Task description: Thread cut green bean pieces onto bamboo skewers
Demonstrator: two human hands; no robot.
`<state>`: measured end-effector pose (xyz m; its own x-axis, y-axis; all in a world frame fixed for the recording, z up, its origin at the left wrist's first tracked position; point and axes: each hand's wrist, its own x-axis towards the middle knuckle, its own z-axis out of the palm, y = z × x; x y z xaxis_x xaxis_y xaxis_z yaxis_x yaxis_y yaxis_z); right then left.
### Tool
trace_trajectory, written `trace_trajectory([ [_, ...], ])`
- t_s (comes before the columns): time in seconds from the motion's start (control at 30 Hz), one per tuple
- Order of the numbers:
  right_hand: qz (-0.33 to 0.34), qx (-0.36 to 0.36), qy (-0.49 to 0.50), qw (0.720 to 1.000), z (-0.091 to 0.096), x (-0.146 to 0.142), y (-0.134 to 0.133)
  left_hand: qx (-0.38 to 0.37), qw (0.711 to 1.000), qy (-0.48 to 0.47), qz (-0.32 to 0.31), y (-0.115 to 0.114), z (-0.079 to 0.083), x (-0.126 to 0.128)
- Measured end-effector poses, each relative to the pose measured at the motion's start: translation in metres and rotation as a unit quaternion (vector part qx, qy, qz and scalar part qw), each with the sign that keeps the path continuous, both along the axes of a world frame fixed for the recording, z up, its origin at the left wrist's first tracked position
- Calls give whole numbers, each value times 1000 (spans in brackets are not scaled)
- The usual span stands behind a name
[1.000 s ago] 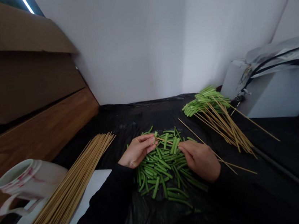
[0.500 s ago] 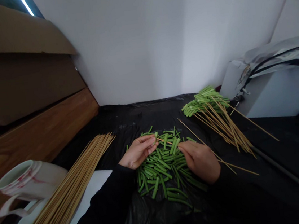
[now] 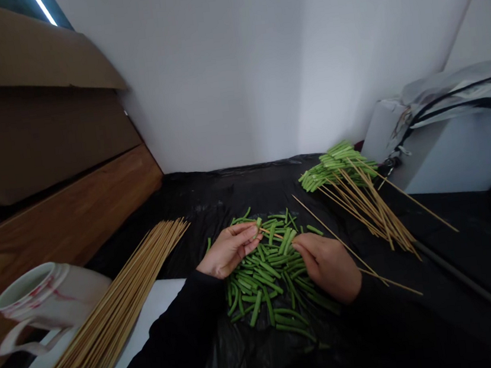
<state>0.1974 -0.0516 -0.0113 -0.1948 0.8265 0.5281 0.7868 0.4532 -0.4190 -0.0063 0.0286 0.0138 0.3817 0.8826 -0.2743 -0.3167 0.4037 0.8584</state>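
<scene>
My left hand (image 3: 232,249) pinches a short cut green vegetable stalk (image 3: 258,222) between thumb and fingertips, at the pointed end of a bamboo skewer (image 3: 273,234). My right hand (image 3: 327,263) is closed around that skewer, just behind several stalk pieces (image 3: 287,241) threaded side by side on it. The skewer's tail sticks out past the right wrist. Below both hands lies a loose heap of cut green stalks (image 3: 261,277), partly covered by the hands.
A bundle of bare skewers (image 3: 121,301) lies at left beside a tipped white mug (image 3: 57,293) on white paper (image 3: 168,286). Filled skewers (image 3: 337,167) are stacked at back right. One loose skewer (image 3: 322,222) lies near my right hand. Black plastic sheeting (image 3: 202,192) covers the surface.
My left hand has shifted slightly right with its stalk, closer to the threaded pieces. The tail of the held skewer has dipped a little; my right hand has barely moved.
</scene>
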Motion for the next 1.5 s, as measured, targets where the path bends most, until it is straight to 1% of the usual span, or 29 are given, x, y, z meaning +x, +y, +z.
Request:
trace_trajectory([
  [0.1, 4, -26, 2, 1000, 0, -1, 0, -1, 1000, 0, -5, 0, 0, 0],
  [0.33, 4, 14, -1, 1000, -3, 0, 2, 4, 1000, -3, -11, 0, -2, 1],
  [0.5, 18, -7, 33, 999, -1, -1, 1, 11, 1000, -1, -4, -3, -1, 2],
  [0.63, 27, -11, 51, 998, 2, -2, 2, 16, 1000, 8, -21, -4, -1, 5],
  [0.83, 16, 11, 19, 1000, -2, -1, 4, 31, 999, 24, -12, -4, -3, 7],
  [1.03, -21, 39, -52, 998, -3, -2, -1, 32, 999, 30, -20, -4, -4, 7],
  [1.1, -15, 28, -35, 999, -2, -2, -1, 32, 999, 30, -20, -5, -3, 7],
  [1.2, 5, 8, 19, 1000, -2, -3, 1, 29, 999, 40, -20, -6, -1, 7],
  [1.3, 13, 9, 53, 998, -3, -2, 5, 31, 998, 46, -21, -7, -1, 7],
  [1.4, 14, 11, 70, 997, -2, -1, 6, 30, 998, 42, -18, -6, -1, 8],
  [1.5, -2, 12, 62, 998, 0, -1, 4, 23, 999, 45, -14, -7, -1, 9],
])
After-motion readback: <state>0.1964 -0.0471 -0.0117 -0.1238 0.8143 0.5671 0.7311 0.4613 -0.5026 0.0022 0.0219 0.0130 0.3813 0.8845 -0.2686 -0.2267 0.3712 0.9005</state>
